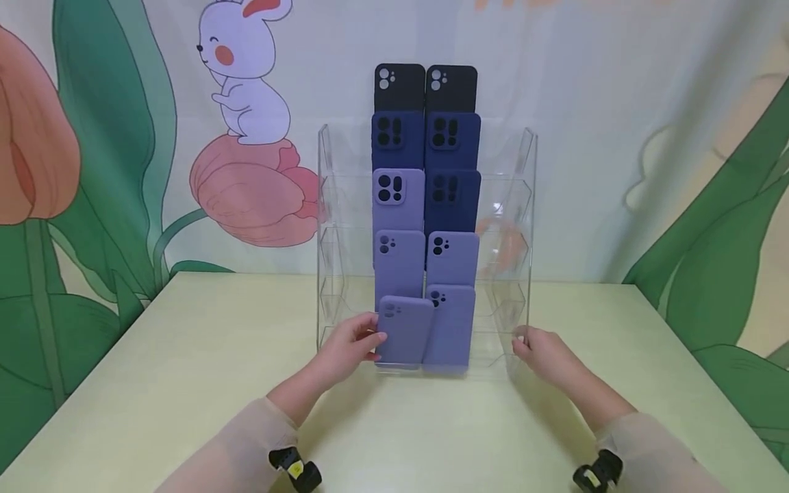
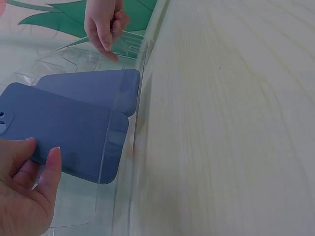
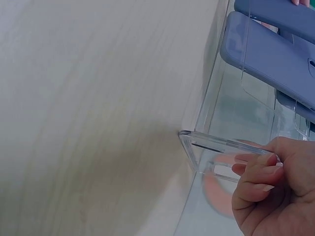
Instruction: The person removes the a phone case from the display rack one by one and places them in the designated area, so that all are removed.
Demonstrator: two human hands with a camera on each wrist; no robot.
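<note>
A clear acrylic tiered stand (image 1: pixel 533 205) holds phone cases in two columns. At the lowest tier, my left hand (image 1: pixel 345 350) pinches the left edge of a lavender phone case (image 1: pixel 403 337) between thumb and fingers. This case leans slightly right and overlaps the lavender case (image 1: pixel 448 335) beside it. In the left wrist view its lower end (image 2: pixel 110 147) sits behind the stand's clear front lip. My right hand (image 1: pixel 546 350) grips the stand's right side panel near the bottom; the right wrist view shows the curled fingers (image 3: pixel 256 189) at that clear edge.
Above stand more lavender cases (image 1: pixel 399 263), navy cases (image 1: pixel 453 140) and, at the top, black cases (image 1: pixel 399 96). The stand rests on a pale wood-grain table (image 1: pixel 216 356). Behind hangs a curtain (image 1: pixel 592 137) printed with a rabbit and tulips.
</note>
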